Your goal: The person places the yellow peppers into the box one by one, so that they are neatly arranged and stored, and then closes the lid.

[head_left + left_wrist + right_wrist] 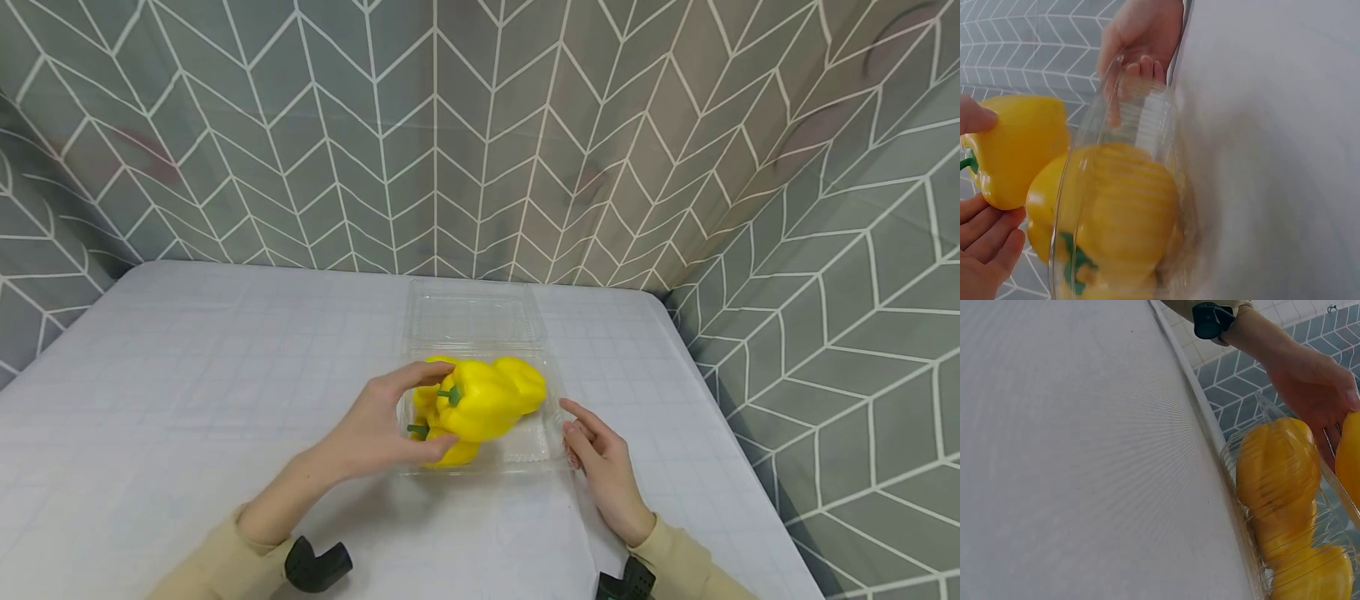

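The left hand gripped a yellow pepper over the clear box, probably mid-placing; the right hand, fingers loose, steadied its edge. Lowering needed care.

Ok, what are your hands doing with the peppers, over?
Left hand grips a yellow bell pepper over the clear plastic clamshell tray. Right hand open at the tray's edge. More yellow peppers already inside.
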`<state>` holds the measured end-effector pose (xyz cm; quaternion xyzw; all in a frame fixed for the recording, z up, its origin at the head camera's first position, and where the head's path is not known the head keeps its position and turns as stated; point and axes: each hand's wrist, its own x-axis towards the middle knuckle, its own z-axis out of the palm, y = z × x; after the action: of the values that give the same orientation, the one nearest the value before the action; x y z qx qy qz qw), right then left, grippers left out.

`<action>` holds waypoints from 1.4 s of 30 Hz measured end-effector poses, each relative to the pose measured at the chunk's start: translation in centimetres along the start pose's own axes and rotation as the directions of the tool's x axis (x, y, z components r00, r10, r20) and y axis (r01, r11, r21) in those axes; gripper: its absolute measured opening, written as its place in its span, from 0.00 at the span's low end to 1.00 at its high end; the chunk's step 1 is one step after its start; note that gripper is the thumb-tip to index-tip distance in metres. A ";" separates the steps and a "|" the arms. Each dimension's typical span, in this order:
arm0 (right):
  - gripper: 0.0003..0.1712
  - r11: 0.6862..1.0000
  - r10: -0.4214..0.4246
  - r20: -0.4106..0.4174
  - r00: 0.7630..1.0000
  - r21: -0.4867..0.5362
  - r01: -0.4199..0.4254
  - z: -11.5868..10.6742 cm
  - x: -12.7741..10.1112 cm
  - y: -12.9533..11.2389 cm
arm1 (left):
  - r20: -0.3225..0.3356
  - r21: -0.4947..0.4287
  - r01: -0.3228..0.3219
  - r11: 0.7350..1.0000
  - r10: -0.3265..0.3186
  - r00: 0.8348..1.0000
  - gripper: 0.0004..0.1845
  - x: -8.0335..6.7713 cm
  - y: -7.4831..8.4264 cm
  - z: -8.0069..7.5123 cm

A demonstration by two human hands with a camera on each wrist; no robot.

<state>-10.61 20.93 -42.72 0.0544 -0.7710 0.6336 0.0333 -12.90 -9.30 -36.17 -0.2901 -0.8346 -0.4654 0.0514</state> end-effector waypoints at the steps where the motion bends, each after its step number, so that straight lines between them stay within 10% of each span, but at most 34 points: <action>1: 0.23 1.000 -0.003 0.001 1.000 0.000 0.003 0.0 0.0 0.0 | 0.011 -0.004 -0.003 1.000 0.003 1.000 0.37 0.2 0.2 0.2; 12: 0.23 1.000 0.017 0.003 1.000 -0.014 -0.017 -0.1 -0.1 0.1 | 0.084 0.118 -0.101 0.988 0.091 0.992 0.41 1.1 1.4 2.6; 23: 0.22 1.000 0.010 0.011 1.000 -0.028 -0.009 0.0 -0.1 0.0 | 0.180 0.271 -0.004 0.963 -0.047 0.983 0.43 1.5 1.6 4.1; 42: 0.23 0.999 0.033 0.010 0.999 -0.024 -0.033 0.0 0.0 -0.2 | 0.221 0.428 -0.073 0.901 -0.026 0.975 0.35 1.8 1.7 4.4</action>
<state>-10.56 20.89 -42.49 0.0448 -0.7796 0.6244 0.0194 -12.67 -4.27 -36.73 -0.3313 -0.9141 -0.2323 0.0269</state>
